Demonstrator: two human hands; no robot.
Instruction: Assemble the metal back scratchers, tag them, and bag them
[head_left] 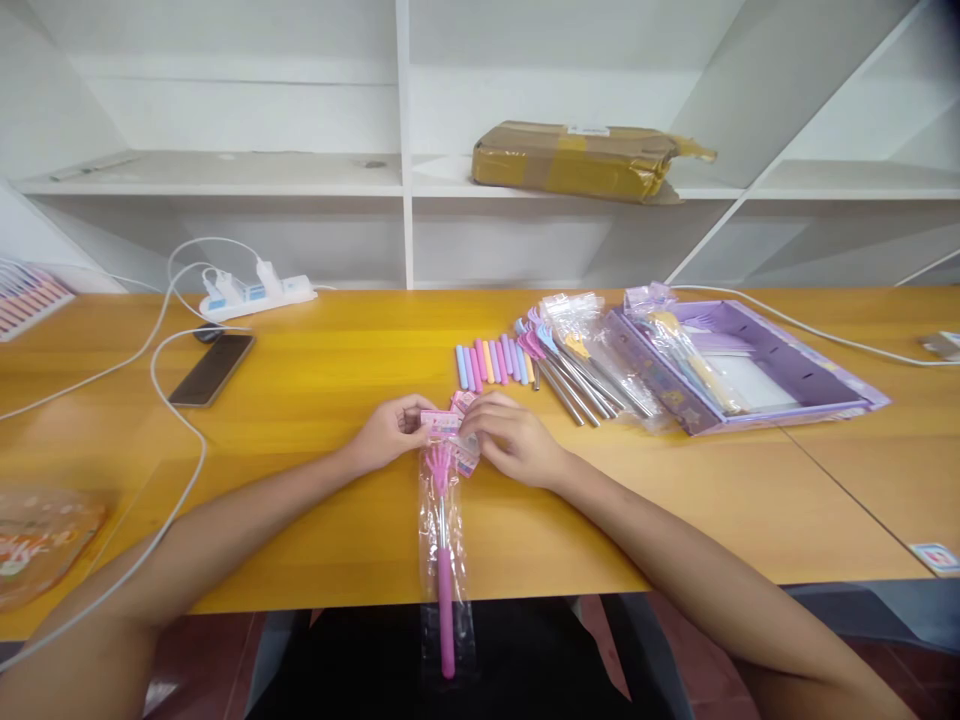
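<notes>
A pink back scratcher point(445, 610) with a hand-shaped head and a metal rod lies inside a clear plastic bag point(430, 530), its handle hanging over the table's front edge. At the top of the bag, my left hand point(386, 435) pinches a pink-and-white printed card point(439, 424) by its left side. My right hand point(517, 440) is closed at the card's right side, its fingertips pressed together and partly hidden. More printed cards point(468, 460) lie under my right fingers. Beyond them sits a row of pastel handle tubes point(491, 362), beside several metal-rod back scratchers point(570, 375).
At the right, a purple open box point(780, 400) holds bagged scratchers point(697, 360); clear bags point(577, 312) lie beside it. A phone point(214, 370), a power strip point(259, 298) and white cables occupy the left. A taped brown parcel point(574, 160) rests on the shelf.
</notes>
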